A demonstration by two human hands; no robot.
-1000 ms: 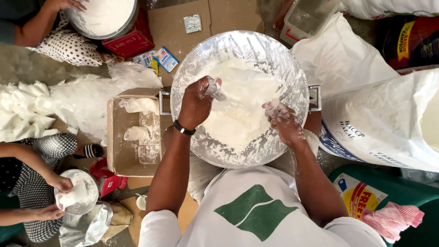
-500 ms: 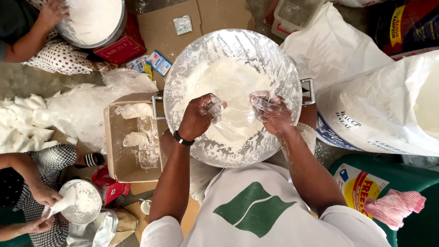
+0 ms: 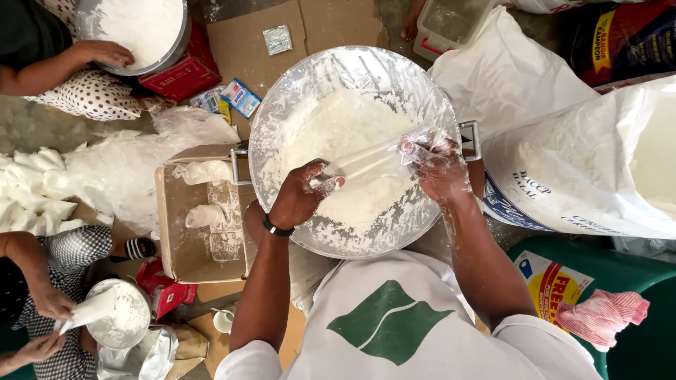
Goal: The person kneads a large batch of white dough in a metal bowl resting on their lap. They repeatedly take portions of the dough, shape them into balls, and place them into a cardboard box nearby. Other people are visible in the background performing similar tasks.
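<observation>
Stretching one clear plastic bag (image 3: 370,158) over one round metal bowl of white flour (image 3: 331,84) | left hand (image 3: 299,197) at 8 o'clock, right hand (image 3: 440,169) at 3 o'clock, fingers of both clamped on its ends | one open cardboard box (image 3: 201,222) at 9 o'clock | one white sack (image 3: 598,169) at 3 o'clock.

You're in a makeshift floor-level food-packing spot. Around the wide flour-filled metal basin (image 3: 282,91) lie flattened brown cardboard (image 3: 246,42), big white flour sacks (image 3: 584,176) and small filled bags (image 3: 32,190).

We see a clear plastic bag (image 3: 373,160), empty and dusted with white flour, pulled taut between our pinching fingertips above a wide metal basin (image 3: 282,105) of white flour (image 3: 338,130) beneath them.
</observation>
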